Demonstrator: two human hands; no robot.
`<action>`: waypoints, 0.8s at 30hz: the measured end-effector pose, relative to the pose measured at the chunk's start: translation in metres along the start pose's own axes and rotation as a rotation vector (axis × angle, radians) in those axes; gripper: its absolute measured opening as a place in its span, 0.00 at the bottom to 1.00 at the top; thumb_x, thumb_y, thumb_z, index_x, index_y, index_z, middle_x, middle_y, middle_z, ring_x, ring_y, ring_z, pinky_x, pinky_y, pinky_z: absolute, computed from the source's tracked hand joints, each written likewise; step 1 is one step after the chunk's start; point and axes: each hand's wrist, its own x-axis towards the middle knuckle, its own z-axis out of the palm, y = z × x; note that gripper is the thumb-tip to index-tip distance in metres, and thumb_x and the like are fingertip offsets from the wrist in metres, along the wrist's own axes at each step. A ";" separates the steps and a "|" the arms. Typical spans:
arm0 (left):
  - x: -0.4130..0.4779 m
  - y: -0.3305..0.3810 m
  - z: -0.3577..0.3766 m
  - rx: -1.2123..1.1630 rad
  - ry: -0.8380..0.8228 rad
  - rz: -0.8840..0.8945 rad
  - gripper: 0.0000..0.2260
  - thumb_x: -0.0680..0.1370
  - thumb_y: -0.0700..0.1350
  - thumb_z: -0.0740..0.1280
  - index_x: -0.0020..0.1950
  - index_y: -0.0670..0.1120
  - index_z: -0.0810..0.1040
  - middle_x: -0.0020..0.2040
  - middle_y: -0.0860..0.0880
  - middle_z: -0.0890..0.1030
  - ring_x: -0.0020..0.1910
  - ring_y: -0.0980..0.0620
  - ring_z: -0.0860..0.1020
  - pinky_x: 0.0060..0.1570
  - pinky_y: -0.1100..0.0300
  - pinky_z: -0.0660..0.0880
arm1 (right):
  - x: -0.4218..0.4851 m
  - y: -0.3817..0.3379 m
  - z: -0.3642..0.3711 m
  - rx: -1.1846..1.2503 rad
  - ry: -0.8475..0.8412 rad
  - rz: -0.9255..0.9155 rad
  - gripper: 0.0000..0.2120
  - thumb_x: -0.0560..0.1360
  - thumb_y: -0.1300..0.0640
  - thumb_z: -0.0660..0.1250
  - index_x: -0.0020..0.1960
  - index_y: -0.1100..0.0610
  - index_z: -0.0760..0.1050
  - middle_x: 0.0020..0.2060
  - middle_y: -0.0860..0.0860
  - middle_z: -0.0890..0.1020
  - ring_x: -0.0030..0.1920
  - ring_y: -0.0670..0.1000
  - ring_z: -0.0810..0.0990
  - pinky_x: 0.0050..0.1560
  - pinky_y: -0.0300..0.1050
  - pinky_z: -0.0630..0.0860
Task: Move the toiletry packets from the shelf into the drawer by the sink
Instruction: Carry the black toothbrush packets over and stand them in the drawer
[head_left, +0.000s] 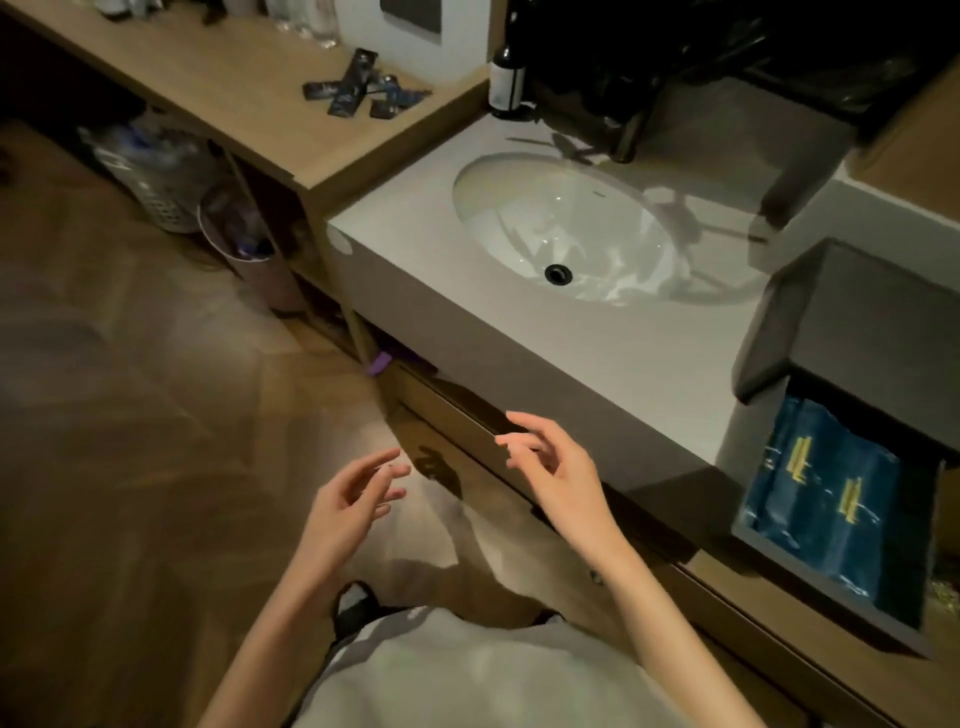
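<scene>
head | left hand (353, 499) empty, fingers loose | right hand (558, 475) empty, fingers loose | small dark packets (363, 85) piled on wood shelf (234, 78), left of sink (545, 208), well apart from both hands | drawer (831, 605) open at far right, blue packs (831, 493) inside | bottle (506, 78) at back by shelf end

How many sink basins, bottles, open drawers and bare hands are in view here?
White oval sink basin: 1
Dark glass bottle, white label: 1
Open dark grey drawer: 1
Bare hands, left hand and right hand: 2
Total: 5
</scene>
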 end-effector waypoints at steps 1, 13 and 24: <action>0.008 -0.002 -0.022 -0.001 0.008 -0.008 0.11 0.79 0.44 0.62 0.60 0.50 0.77 0.52 0.50 0.83 0.48 0.54 0.83 0.44 0.66 0.79 | 0.009 -0.003 0.018 0.006 0.002 0.015 0.14 0.79 0.54 0.63 0.64 0.48 0.73 0.48 0.44 0.83 0.49 0.40 0.81 0.49 0.25 0.72; 0.127 0.056 -0.217 0.027 -0.001 0.042 0.13 0.77 0.50 0.64 0.60 0.52 0.78 0.54 0.53 0.82 0.52 0.55 0.81 0.55 0.59 0.75 | 0.113 -0.081 0.191 -0.018 -0.006 0.102 0.11 0.78 0.51 0.64 0.59 0.44 0.76 0.47 0.39 0.83 0.50 0.37 0.80 0.45 0.23 0.72; 0.299 0.084 -0.334 0.049 0.047 0.018 0.09 0.79 0.44 0.63 0.58 0.50 0.79 0.51 0.52 0.84 0.46 0.58 0.82 0.48 0.66 0.77 | 0.307 -0.149 0.313 0.018 -0.084 0.082 0.11 0.78 0.53 0.64 0.60 0.48 0.77 0.48 0.42 0.84 0.48 0.41 0.81 0.48 0.27 0.73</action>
